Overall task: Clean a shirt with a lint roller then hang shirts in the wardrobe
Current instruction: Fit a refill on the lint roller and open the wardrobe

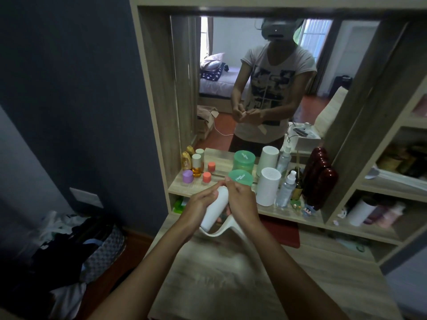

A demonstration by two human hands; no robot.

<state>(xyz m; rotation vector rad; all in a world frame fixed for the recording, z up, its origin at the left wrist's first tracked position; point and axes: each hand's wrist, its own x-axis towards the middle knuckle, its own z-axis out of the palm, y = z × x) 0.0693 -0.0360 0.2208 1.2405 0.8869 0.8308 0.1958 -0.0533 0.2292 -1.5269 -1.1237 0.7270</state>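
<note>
Left hand (201, 202) wraps tight round the white lint roller (213, 210); right hand (240, 199) curls over its top end, fingertips pinching there, above the beige shirt (219, 273).

both my bare forearms reach forward and meet in front of me. my left hand (202, 200) curls around the white lint roller (215, 210), thumb laid along its top. my right hand (240, 199) wraps the roller's far end, fingers bent, knuckles up.
</note>
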